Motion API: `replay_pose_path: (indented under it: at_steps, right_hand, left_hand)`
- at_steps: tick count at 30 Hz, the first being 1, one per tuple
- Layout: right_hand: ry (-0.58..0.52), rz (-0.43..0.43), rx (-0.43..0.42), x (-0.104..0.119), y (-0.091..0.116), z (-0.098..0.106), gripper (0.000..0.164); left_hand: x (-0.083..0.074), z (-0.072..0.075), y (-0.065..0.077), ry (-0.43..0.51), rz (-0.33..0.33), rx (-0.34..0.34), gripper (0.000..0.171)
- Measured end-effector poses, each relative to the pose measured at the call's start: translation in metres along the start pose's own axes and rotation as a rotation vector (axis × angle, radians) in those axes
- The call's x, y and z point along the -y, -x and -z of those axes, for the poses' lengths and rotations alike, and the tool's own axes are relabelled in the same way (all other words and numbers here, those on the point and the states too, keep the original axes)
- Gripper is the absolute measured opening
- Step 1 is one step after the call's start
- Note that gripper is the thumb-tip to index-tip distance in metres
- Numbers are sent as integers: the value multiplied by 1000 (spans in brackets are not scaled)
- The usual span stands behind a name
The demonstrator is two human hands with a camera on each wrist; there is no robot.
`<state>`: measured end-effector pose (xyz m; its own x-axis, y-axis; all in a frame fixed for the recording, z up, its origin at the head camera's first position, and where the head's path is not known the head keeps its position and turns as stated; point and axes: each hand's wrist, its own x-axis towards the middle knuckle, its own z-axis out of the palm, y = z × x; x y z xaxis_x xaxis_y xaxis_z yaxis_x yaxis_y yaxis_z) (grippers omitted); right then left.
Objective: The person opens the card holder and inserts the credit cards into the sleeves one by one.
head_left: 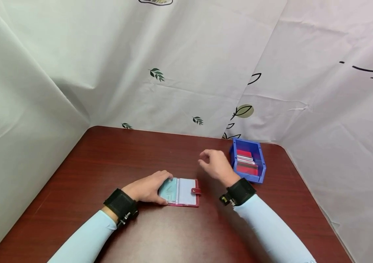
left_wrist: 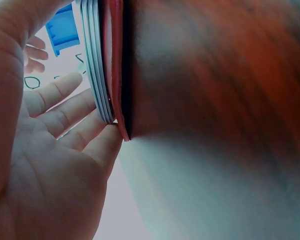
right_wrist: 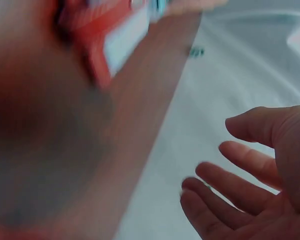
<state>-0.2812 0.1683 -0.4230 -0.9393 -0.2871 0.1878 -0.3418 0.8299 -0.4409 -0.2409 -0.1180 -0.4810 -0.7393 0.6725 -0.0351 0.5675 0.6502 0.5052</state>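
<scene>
An open card holder (head_left: 186,191) with a red cover lies on the table, a teal card (head_left: 166,190) in its left side and a snap strap (head_left: 195,191) on its right edge. My left hand (head_left: 150,187) holds the left side, thumb at the near edge and fingers at the far edge. From the left wrist, the holder's stacked pale sleeves (left_wrist: 92,60) and red cover (left_wrist: 117,70) show edge-on beside the fingers. My right hand (head_left: 217,166) hovers between the holder and a blue bin (head_left: 262,170), fingers loosely bent and apart, holding nothing, as the right wrist view shows.
Inside the blue bin are red items (head_left: 247,169) and several pale-edged cards (head_left: 245,159). The bin stands at the back right of the dark red wooden table (head_left: 124,153). White printed cloth (head_left: 189,91) hangs behind and along both sides.
</scene>
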Motion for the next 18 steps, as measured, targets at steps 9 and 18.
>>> replay_pose_path:
  at_steps: [9,18]
  right_hand:
    - [242,-171,-227,-55,3,42,20]
    - [328,-464,-23,-112,25,37,36]
  left_hand:
    - [2,1,-1,-4,18,1,82]
    - [1,-5,0,11,8,11,82]
